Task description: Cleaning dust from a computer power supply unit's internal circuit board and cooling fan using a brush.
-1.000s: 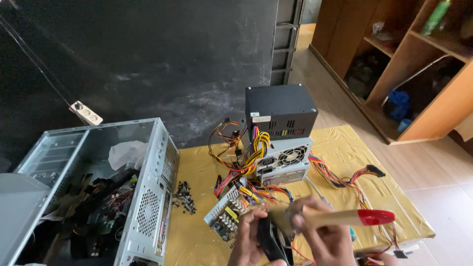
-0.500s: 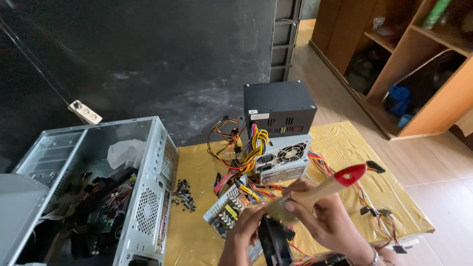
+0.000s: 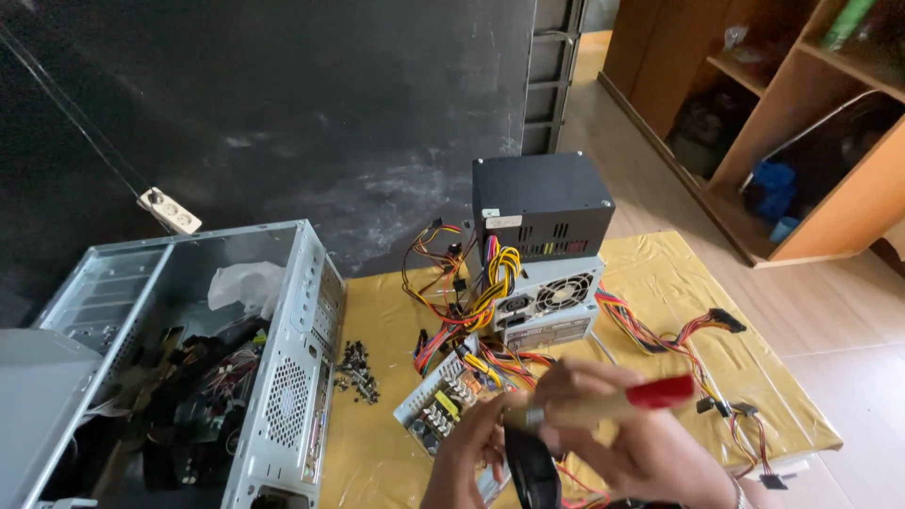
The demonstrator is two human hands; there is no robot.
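At the bottom centre of the frame, the right hand (image 3: 627, 443) was curled around a brush (image 3: 603, 407) with a pale wooden handle and red end, lying nearly level. The left hand (image 3: 467, 457) gripped a black part (image 3: 533, 471) just under it, its kind unclear. Just above lay an open circuit board (image 3: 443, 401), then tangled coloured cables (image 3: 471, 302) and two stacked power supplies (image 3: 542, 236) on yellow cloth (image 3: 660, 273). An open computer case (image 3: 189, 368) filled the lower left.
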